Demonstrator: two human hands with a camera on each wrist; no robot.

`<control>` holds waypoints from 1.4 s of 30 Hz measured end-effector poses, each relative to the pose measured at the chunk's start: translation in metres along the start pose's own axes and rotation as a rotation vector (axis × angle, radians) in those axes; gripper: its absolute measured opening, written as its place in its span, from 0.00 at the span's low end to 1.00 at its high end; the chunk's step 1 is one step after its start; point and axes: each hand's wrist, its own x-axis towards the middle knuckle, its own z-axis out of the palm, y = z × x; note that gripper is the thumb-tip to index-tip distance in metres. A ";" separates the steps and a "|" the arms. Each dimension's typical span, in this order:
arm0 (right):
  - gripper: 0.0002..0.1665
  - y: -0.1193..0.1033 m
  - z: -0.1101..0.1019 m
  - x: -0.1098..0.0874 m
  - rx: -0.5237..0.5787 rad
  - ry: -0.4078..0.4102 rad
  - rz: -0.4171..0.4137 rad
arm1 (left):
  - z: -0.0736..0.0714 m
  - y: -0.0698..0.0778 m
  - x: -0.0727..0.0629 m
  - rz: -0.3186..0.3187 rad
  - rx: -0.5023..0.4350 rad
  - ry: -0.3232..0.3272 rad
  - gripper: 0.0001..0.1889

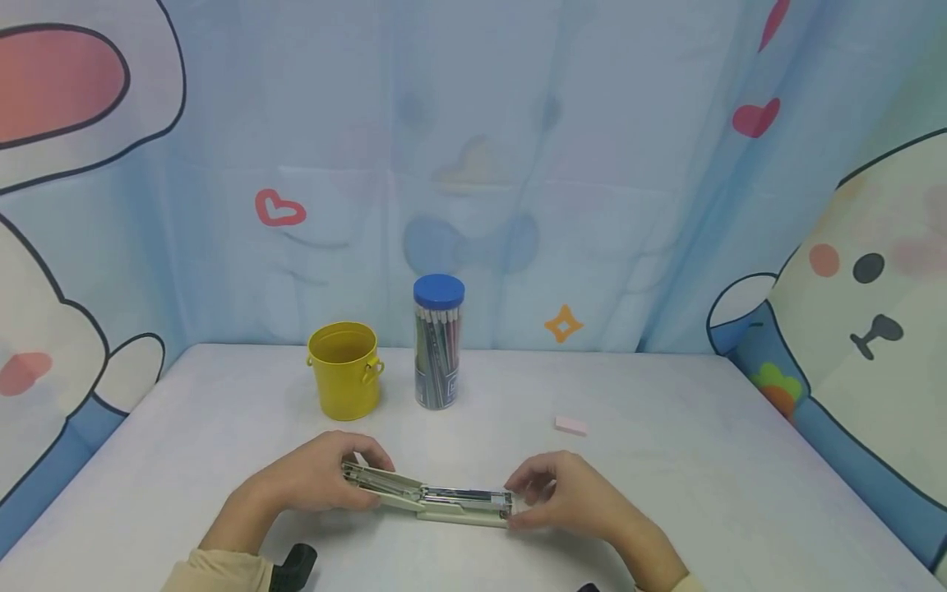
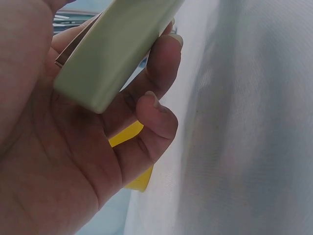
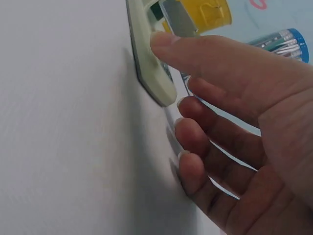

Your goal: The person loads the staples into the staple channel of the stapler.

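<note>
A pale green stapler lies opened out wide over the white table, its metal staple channel showing. My left hand grips the raised top arm at the left, thumb in front and fingers behind. In the left wrist view the smooth end of the stapler sits between thumb and curled fingers. At the other end, my right hand pinches the base, thumb on the near side. The right wrist view shows that thumb pressed on the stapler's base, with the other fingers bent beyond it.
A yellow bucket stands at the back left of the table. Beside it is a clear jar of pencils with a blue lid. A small pale pink block lies to the right. Behind hangs a printed blue curtain.
</note>
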 end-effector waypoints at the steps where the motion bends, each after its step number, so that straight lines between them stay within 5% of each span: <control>1: 0.20 0.002 0.000 0.000 -0.007 -0.002 0.000 | 0.000 0.000 0.000 0.000 0.001 0.001 0.16; 26: 0.17 0.018 0.002 0.001 0.028 -0.027 0.009 | -0.013 0.002 -0.010 0.012 0.032 0.066 0.20; 36: 0.17 0.015 0.004 0.001 0.018 -0.033 0.024 | -0.004 0.014 -0.005 0.180 0.056 0.228 0.26; 42: 0.18 0.014 0.004 0.001 0.024 -0.011 0.031 | 0.009 0.031 0.004 0.299 0.051 0.246 0.28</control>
